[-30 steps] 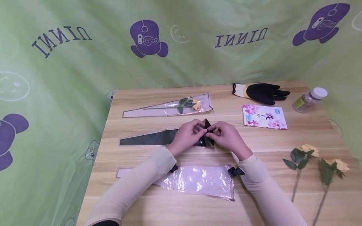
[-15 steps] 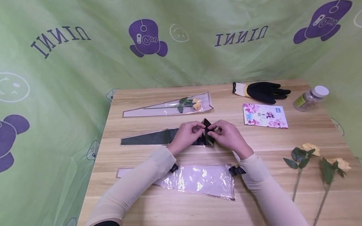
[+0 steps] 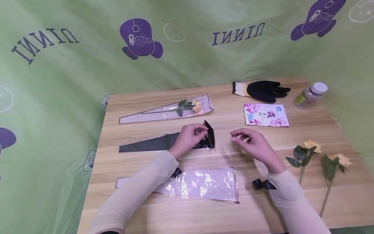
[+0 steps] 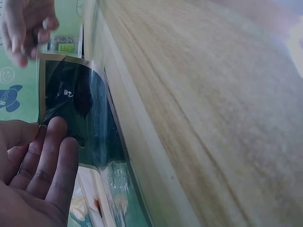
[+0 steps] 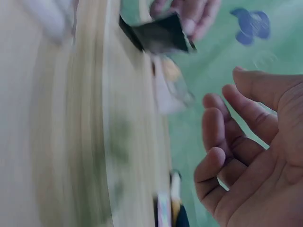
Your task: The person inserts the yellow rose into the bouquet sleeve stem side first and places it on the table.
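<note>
So the left hand [image 3: 188,138] has got the wide end of the black wrapper [image 3: 155,143] pinched by its edge, thumb against index, other fingers loosely bent, with the left forearm [image 3: 137,191] slanting in over the clear wrapper [image 3: 201,185]. From where I'm standing, the right hand [image 3: 254,144] hangs above the wooden table [image 3: 216,217], just right of that end, fingers softly curled and free, thumb tip slightly apart. The black wrapper's narrow end lies flat, between the clear wrapper and the rose wrapper [image 3: 155,114] further back.
</note>
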`<state>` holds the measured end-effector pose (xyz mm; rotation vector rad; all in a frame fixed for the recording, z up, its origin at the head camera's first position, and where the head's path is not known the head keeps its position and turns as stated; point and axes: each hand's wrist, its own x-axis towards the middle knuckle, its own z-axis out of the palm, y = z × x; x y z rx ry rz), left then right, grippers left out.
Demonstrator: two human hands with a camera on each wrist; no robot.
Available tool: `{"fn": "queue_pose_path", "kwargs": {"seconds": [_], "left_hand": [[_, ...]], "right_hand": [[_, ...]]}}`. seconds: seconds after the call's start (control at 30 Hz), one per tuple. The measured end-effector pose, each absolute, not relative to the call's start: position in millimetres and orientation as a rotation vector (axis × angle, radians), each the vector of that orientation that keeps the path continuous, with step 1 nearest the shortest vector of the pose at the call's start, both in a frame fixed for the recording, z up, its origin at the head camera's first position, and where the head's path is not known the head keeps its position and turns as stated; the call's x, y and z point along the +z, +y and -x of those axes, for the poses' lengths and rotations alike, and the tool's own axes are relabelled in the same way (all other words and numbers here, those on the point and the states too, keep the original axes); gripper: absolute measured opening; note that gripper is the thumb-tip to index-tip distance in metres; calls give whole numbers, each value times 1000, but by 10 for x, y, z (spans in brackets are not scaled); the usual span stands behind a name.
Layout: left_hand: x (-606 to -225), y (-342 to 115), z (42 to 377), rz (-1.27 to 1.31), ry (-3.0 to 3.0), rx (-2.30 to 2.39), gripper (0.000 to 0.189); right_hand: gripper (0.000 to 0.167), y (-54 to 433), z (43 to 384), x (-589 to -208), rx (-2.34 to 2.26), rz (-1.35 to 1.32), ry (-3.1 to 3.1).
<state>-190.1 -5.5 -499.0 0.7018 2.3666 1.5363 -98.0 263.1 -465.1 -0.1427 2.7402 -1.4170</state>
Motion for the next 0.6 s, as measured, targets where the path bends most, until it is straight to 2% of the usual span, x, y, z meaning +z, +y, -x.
{"fn": "queue_pose_path", "kwargs": {"seconds": [0.1,0.2,0.33,0.37,0.47,0.57,0.6], "left_hand": [[-4990,-57,1912,-708,2364,1529,13],[-4991,-43,1921,-706,2344,1533,13],[-4994,-24,1928,-706,2334,1541,13],[-4994,-20,1926,-706,2337,1541,13],[-4998,-3,1922,-710,2352,1535,13],[-5006,26,1918,-714,2352,1531,13],[-5009,39,1915,-718,2350,1527,14]], "right_hand": [[38,2890,745,-4563,-1382,7,2757],[43,3224,411,-4494,-1437,-245,2743],[29,3710,-40,-4500,-1628,-707,2632],[30,3808,-135,-4516,-1595,-807,2636],[44,4018,-322,-4585,-1352,-957,2687],[68,4112,-400,-4634,-1043,-909,2759],[69,4132,-413,-4647,-1008,-889,2761]]}}
